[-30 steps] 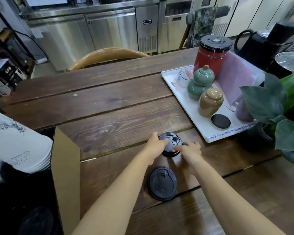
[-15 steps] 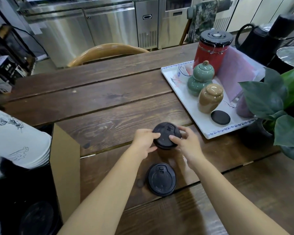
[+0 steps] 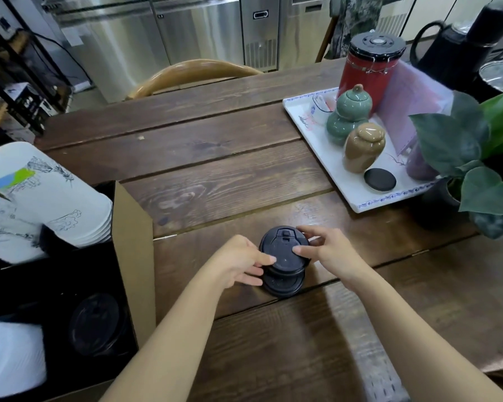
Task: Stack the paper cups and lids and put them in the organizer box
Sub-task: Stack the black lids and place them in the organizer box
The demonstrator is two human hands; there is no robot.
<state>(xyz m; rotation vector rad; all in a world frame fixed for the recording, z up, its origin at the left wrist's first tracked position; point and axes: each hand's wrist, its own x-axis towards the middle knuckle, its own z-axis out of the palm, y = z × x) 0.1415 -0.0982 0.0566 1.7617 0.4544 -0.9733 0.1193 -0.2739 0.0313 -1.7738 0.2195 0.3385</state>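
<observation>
You get no readable text here: paper cups (image 3: 41, 195) show only drawings, tray (image 3: 340, 181) marks too blurred to read.

Dim, soft light; wide-angle warp, blurred edges.

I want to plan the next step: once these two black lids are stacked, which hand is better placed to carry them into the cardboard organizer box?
Left hand: it already grips the black plastic lids, and the cardboard organizer box stands on its side.
</observation>
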